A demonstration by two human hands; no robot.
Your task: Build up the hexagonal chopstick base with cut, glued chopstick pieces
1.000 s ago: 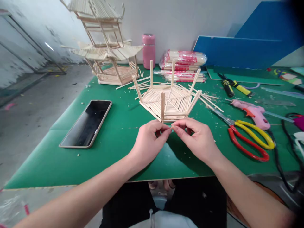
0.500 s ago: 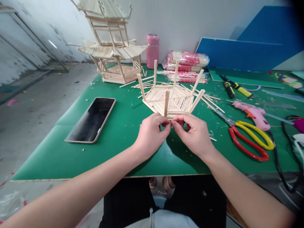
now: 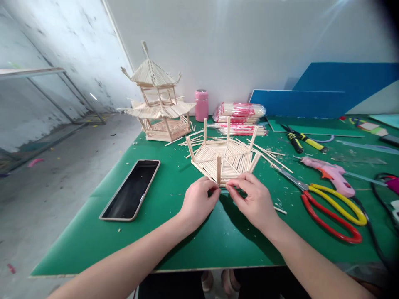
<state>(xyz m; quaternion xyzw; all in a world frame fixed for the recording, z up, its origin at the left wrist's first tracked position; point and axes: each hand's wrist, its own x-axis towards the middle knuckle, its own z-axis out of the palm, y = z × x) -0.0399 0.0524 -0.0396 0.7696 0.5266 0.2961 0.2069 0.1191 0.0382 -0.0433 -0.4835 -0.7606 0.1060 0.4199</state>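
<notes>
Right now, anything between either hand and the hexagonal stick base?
Nothing visible. The left hand and right hand are at the near edge of the stick base, fingertips close to its front post. The phone lies off to the left, the scissors to the right; neither stands between.

Bright light, upper-right glare streaks, shadow below right hand (image 3: 253,200), black top-right corner

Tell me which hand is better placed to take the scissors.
Probably the right hand: the scissors lie on its side, nearer to it; the left hand is farther off, with the right between.
</notes>
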